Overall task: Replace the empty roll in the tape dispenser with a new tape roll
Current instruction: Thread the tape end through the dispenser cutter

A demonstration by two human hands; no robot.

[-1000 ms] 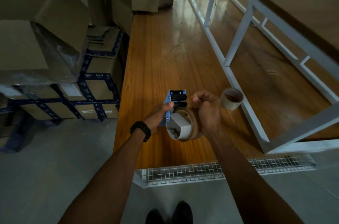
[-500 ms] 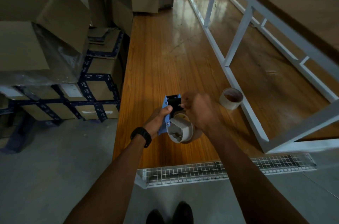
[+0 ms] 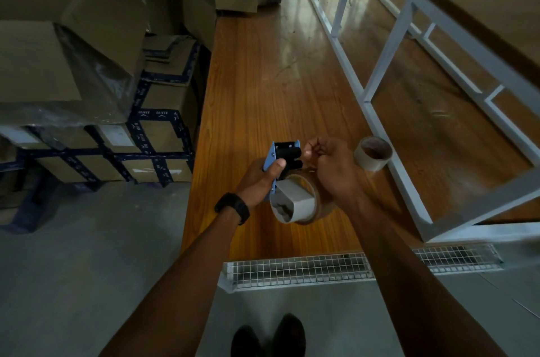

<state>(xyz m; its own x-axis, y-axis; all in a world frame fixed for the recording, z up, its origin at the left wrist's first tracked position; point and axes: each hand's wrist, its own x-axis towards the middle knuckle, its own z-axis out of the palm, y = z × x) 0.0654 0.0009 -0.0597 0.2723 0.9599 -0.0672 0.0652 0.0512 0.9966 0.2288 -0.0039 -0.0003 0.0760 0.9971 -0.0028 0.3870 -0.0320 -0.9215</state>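
Right hand [image 3: 333,172] shifted right, pinching tape [image 3: 321,209]; left hand [image 3: 260,178] grips dispenser [image 3: 287,150].

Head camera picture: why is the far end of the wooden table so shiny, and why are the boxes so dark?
In the head view, light that likely comes from the far end glares off the glossy wooden table; the cardboard boxes on the left sit in dim shade; the white shelf frame leans and splays from wide-angle distortion.
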